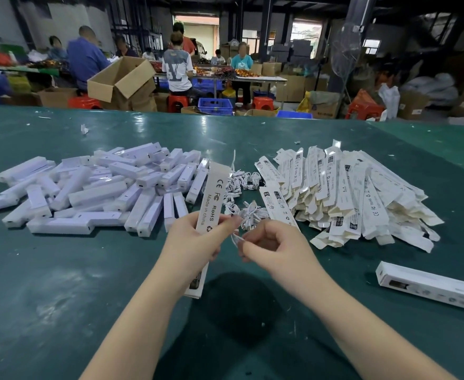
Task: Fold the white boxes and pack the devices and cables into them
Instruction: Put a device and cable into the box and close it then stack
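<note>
Two hands meet over the green counter (pixel 61 283): your left hand (pixel 191 242) grips a long white box (pixel 214 197) upright, while your right hand (pixel 273 246) pinches a thin white cable (pixel 235 238) just beside the box. Left of that box lies the heap of white devices (pixel 93 190). Behind it sit the bundled cables (pixel 242 196), and to its right the flat boxes (pixel 343 193) and one folded box (pixel 431 285).

Beyond the green table (pixel 61 283), scattered with paper scraps (pixel 84 129), people sit on red stools (pixel 176 101) at a far worktable (pixel 255 77). An open cardboard carton (pixel 121 78) tilts near the table's far edge, blue crates (pixel 216 106) stand on the floor, and a standing fan (pixel 344 54) rises at right
</note>
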Action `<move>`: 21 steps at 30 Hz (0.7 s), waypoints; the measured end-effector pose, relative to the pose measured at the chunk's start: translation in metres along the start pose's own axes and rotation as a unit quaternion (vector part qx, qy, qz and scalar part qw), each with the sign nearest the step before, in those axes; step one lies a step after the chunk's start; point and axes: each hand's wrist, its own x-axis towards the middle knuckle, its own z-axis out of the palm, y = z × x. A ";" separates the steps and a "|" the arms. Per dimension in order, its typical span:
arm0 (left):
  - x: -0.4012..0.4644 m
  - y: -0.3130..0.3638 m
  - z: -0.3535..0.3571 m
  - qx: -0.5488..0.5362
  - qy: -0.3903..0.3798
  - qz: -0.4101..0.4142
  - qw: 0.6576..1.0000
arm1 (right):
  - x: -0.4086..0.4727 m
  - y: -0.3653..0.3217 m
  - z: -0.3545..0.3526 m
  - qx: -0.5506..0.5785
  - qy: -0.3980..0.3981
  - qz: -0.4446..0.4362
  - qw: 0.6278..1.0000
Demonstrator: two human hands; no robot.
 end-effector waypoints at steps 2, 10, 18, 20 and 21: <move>-0.001 0.001 0.000 -0.010 -0.017 -0.002 1.000 | -0.003 0.003 -0.003 0.005 0.005 -0.007 1.000; -0.005 0.000 0.002 -0.041 -0.075 -0.023 0.996 | -0.006 -0.001 -0.011 -0.052 -0.024 -0.134 0.989; -0.006 0.002 0.004 -0.101 -0.084 -0.068 0.989 | -0.007 -0.009 -0.026 0.004 0.021 -0.124 0.992; -0.007 0.003 0.003 -0.031 -0.055 -0.041 0.997 | -0.007 -0.014 -0.031 0.038 0.039 -0.117 0.992; -0.006 0.001 0.001 0.045 -0.023 -0.008 0.999 | -0.006 -0.017 -0.036 0.064 0.053 -0.109 0.991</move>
